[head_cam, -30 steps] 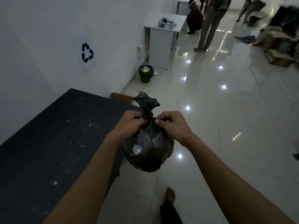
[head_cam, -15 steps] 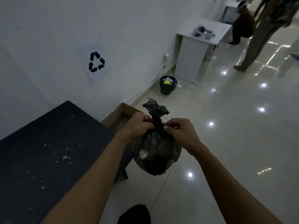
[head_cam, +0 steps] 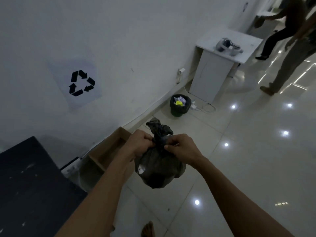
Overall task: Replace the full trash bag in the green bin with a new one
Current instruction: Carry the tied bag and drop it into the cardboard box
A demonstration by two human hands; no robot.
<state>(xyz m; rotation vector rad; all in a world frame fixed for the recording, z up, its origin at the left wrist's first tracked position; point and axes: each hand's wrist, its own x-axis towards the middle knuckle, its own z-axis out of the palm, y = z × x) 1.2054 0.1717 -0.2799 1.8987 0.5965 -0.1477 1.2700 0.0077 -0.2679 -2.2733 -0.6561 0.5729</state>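
Note:
A full black trash bag (head_cam: 158,170) hangs in the air in front of me, its neck bunched and knotted at the top. My left hand (head_cam: 139,144) and my right hand (head_cam: 182,148) both pinch that neck from either side. Farther along the wall stands the green bin (head_cam: 179,106), lined with a black bag and filled with crumpled paper and something yellow.
A dark table (head_cam: 30,189) is at my lower left. An open cardboard box (head_cam: 106,151) sits by the wall under a recycling sign (head_cam: 81,82). A white cabinet (head_cam: 215,71) with a headset on top stands beyond the bin. People walk at the top right. A cable lies by the bin.
The view has swung left and moved closer to the wall, box and bin. Both hands keep the same grip on the bag's neck.

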